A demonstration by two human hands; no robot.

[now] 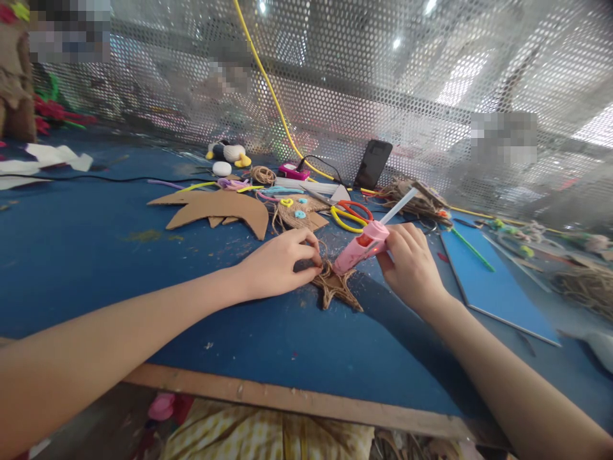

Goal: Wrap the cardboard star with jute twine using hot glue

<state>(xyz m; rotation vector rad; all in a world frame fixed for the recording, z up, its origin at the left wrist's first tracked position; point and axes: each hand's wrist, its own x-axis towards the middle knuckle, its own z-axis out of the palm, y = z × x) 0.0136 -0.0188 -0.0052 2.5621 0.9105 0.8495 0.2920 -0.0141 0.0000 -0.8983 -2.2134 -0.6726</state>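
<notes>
A star shape wound with brown twine [338, 286] lies on the blue table in front of me. My left hand [287, 260] pinches the twine at the star's upper left, thumb and fingertips close together. In my right hand [412, 265] is a pink hot glue gun [361, 248], its nozzle tilted down onto the star's upper part. A pale glue stick [400, 204] pokes out of the gun's back end. The exact spot where nozzle and twine meet is partly hidden.
Behind the star lie scissors with red and yellow handles [349, 217], cut cardboard pieces [223, 211] and a twine-covered piece [299, 211]. A dark phone [373, 163] leans against the perforated metal screen [191, 83]. A blue board [498, 281] lies at right.
</notes>
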